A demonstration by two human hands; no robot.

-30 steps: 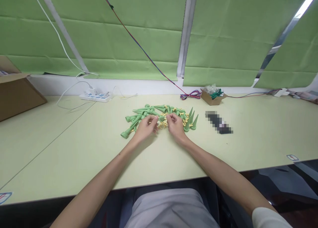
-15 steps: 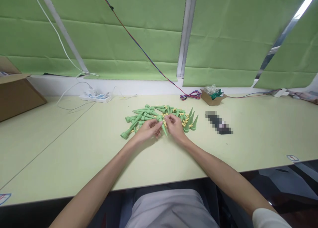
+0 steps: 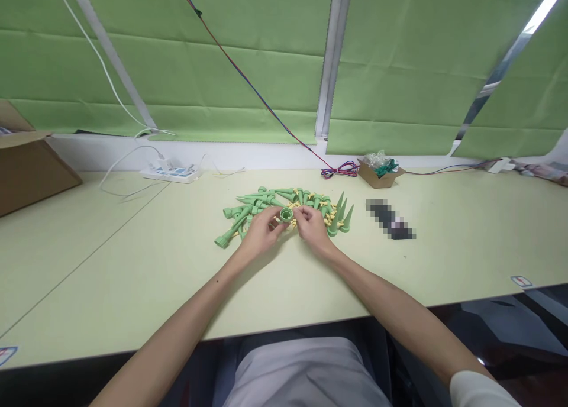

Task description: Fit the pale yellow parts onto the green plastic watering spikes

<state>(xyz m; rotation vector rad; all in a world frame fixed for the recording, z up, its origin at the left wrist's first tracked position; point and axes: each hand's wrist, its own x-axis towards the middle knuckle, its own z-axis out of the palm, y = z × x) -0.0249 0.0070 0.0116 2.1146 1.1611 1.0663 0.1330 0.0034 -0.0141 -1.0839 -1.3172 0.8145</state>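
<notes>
My left hand (image 3: 262, 232) is closed around a green plastic watering spike (image 3: 286, 214), its round hollow end turned up toward me. The spike's pointed part is hidden from view. Close by on the right, my right hand (image 3: 313, 226) is pinched at the spike's edge. Anything between those fingertips is too small or covered to make out. Just behind both hands lies a pile of similar green spikes (image 3: 242, 220), with small yellow plastic valves (image 3: 329, 219) scattered among them. A few tapered spikes (image 3: 341, 216) stand point up at the pile's right side.
A blurred dark object (image 3: 390, 219) lies right of the pile. Behind it sits a small cardboard box (image 3: 377, 177) with plastic wrap and green material, beside coiled red-blue wire (image 3: 341, 170). A white power strip (image 3: 171, 173) and large carton (image 3: 35, 170) are at left.
My left hand has tilted the spike: its tip pointed down toward me before, and now its open round end faces me. My right hand stays pinched beside it.
</notes>
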